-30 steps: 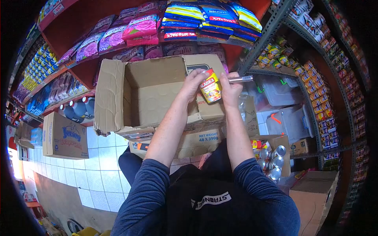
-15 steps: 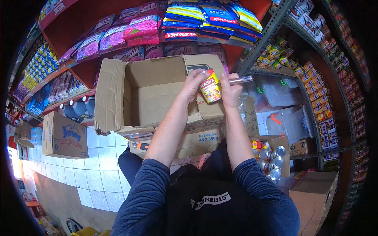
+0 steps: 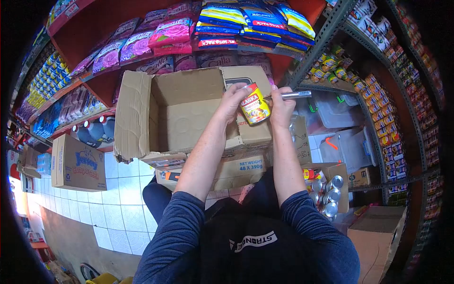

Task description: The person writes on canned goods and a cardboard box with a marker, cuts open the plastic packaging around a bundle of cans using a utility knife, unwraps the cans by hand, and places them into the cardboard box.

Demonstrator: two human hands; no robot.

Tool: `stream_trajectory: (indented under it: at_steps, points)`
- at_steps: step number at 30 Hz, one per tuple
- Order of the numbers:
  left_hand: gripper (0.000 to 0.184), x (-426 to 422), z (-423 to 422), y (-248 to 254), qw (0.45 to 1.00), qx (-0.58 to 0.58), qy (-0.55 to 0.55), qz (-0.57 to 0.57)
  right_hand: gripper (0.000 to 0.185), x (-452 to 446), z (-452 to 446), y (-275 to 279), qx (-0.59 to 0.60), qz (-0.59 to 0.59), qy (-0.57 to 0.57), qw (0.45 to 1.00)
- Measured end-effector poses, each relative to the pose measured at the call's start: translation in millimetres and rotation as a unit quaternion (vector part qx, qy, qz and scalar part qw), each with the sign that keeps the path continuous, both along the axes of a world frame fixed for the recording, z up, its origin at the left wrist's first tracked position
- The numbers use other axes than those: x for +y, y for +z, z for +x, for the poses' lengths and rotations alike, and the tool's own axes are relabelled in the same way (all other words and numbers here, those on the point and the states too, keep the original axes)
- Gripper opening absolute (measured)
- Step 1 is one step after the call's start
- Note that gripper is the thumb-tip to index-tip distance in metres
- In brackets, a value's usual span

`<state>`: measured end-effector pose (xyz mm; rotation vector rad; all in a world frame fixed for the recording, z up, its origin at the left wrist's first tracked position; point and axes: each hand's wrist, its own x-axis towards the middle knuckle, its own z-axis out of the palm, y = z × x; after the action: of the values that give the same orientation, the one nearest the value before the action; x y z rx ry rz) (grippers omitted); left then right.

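Observation:
My left hand is closed around a red and yellow can labelled "ALASKA", tilted above the open carton's right flap. In my right hand is a silver marker pen. Its barrel sticks out to the right, and its thin dark tip points at the can's side. Whether the tip touches the can I cannot tell. Below the hands stands the open cardboard carton, with its bare inside showing on the left.
A carton of silver-topped cans stands by my right leg. An orange-handled cutter lies on a carton flap before me. A "Jersey" carton sits on the tiles at left. Shelves with detergent packs rise ahead; a metal rack post stands at right.
My right hand has moved slightly right, away from the can, with the marker pen, so the pen's tip now shows. The can has turned a little in my left hand.

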<state>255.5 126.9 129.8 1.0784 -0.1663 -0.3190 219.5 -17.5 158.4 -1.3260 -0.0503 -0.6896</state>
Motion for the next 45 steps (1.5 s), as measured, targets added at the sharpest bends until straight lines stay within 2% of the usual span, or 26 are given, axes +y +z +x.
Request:
stream_trajectory:
  at_steps: [9, 12, 18, 21, 27, 30, 39, 42, 45]
  points:
    - [0.069, 0.3, -2.1, 2.5, 1.000, -0.009, -0.006, -0.004, 0.027, -2.1, 0.3, -3.9, -0.019, -0.052, -0.007, 0.998]
    - [0.056, 0.2, -3.7, 4.0, 1.000, -0.006, -0.001, -0.006, 0.026, -0.6, -2.0, -1.8, -0.020, -0.066, -0.015, 0.998]
    - [0.056, -2.1, 0.7, -1.6, 1.000, -0.018, 0.000, -0.018, 0.026, -0.9, 2.4, -7.4, -0.040, -0.102, -0.034, 0.993]
    - [0.068, -0.2, -2.7, 2.2, 1.000, 0.005, -0.011, 0.001, 0.027, 0.6, 1.3, -5.7, -0.033, -0.101, -0.038, 0.994]
    - [0.067, -1.2, -2.8, 1.9, 1.000, -0.004, 0.001, -0.004, 0.027, 1.6, -1.3, -2.0, -0.030, -0.116, -0.042, 0.992]
    - [0.059, -0.5, -3.2, 2.1, 1.000, -0.002, 0.000, 0.010, 0.027, 0.6, 0.7, -5.3, -0.018, -0.107, -0.034, 0.994]
    - [0.058, 0.2, -4.6, 4.9, 0.999, -0.016, 0.010, 0.026, 0.027, -3.2, 3.2, -13.5, -0.015, -0.104, -0.032, 0.994]
    - [0.066, -2.0, -0.6, -1.4, 1.000, -0.013, 0.012, 0.005, 0.027, -1.4, 1.4, -11.4, -0.020, -0.104, -0.036, 0.994]
    - [0.065, -2.2, -0.5, -1.4, 1.000, -0.014, 0.018, 0.008, 0.026, -1.1, 1.2, -10.3, -0.027, -0.134, -0.045, 0.990]
